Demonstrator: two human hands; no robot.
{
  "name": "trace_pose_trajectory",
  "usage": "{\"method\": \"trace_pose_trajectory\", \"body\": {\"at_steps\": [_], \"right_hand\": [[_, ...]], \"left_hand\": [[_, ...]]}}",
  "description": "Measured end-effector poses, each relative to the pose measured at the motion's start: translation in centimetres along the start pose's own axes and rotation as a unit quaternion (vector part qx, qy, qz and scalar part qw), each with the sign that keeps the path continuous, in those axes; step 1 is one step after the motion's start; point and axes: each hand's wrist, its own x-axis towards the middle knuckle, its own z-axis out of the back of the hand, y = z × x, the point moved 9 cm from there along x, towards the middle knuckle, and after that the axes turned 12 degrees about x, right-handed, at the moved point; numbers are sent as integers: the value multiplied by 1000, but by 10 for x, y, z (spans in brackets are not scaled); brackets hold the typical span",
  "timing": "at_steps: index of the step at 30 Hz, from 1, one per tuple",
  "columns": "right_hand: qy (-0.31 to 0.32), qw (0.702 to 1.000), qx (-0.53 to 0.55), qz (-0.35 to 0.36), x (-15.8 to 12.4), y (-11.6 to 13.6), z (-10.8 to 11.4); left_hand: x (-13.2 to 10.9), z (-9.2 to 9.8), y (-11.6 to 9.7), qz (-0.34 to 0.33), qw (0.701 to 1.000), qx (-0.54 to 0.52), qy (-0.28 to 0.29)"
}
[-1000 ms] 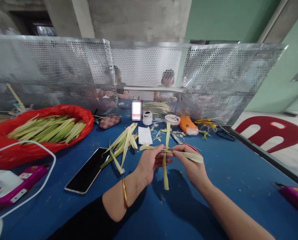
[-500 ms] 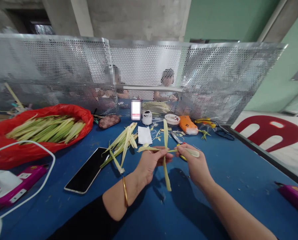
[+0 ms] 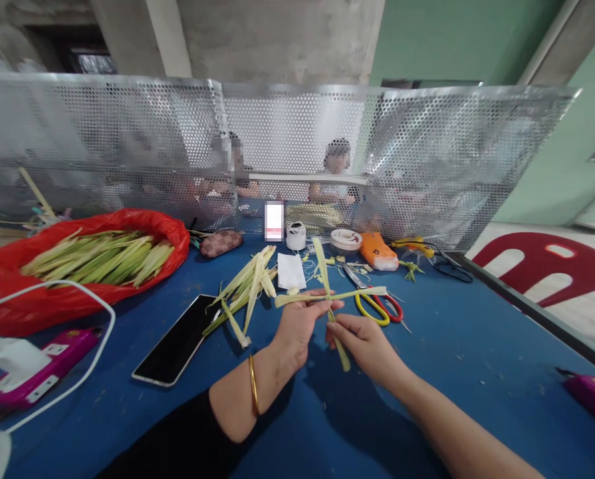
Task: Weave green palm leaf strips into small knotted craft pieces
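Note:
Pale green corn husk strips (image 3: pixel 322 263) cross each other in the shape of a plus, held above the blue table. My left hand (image 3: pixel 301 322), with a gold bangle at the wrist, pinches them close to the crossing. Lower down, my right hand (image 3: pixel 357 336) grips the strip end that points toward me. Just beyond my right hand lie scissors (image 3: pixel 377 309) with one yellow and one red handle loop. To the left of my hands, a loose bunch of corn husks (image 3: pixel 250 286) touches a dark phone or tablet (image 3: pixel 177 342).
A red plastic bag (image 3: pixel 177 229) full of husks stands at the left. White cables and a purple power strip (image 3: pixel 65 346) lie nearer. At the back are a thread spool (image 3: pixel 296 236), a tape roll (image 3: pixel 346 239), an orange packet (image 3: pixel 378 251) and a perforated metal screen (image 3: pixel 287 120), with people behind.
My right hand has moved from the right-hand strip end down to the near end. The crossed strips have tilted slightly, and the scissors now show more fully.

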Motion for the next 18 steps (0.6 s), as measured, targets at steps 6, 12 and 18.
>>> {"method": "trace_pose_trajectory", "body": {"at_steps": [6,12,18], "right_hand": [[12,1000,-7,22,4,3,7],[-146,986,38,67,12,5,54],[-87,987,-22,131,4,32,36]], "left_hand": [[1,-1,-15,-25,999,8,29],[-4,-14,-23,32,982,-80,168],[-16,-29,-6,135,948,-153,245]]}}
